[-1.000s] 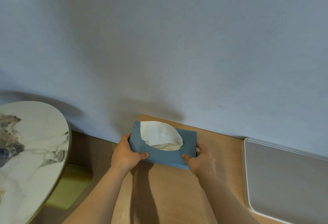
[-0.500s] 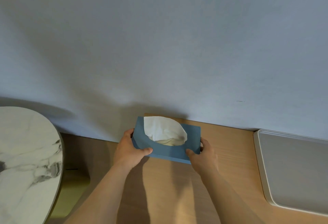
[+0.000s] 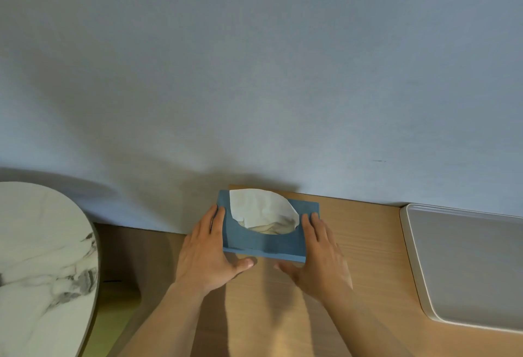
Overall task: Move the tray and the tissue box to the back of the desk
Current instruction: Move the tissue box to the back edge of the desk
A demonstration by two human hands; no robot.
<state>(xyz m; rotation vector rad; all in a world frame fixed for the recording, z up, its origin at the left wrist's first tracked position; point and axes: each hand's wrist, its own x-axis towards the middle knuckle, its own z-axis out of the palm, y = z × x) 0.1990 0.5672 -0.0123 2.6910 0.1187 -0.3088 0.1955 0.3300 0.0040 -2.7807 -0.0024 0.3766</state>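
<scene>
The blue tissue box (image 3: 263, 246), with a white tissue (image 3: 261, 209) standing out of its oval opening, sits flat on the wooden desk (image 3: 368, 243) at its back left corner, against the wall. My left hand (image 3: 206, 254) lies along the box's left side and my right hand (image 3: 319, 254) along its right side. On both hands the fingers touch the box, while the thumbs rest spread on the desk just in front of it. The grey tray (image 3: 467, 266) lies empty at the right, its far edge against the wall.
A round white marble table (image 3: 42, 257) stands to the left, lower than the desk, with a gap of floor between them. The pale blue wall (image 3: 254, 73) closes off the back. Bare wood lies between the box and the tray.
The box has gone from lifted and tilted to flat at the wall. My thumbs have come off its front face and both hands have flattened out.
</scene>
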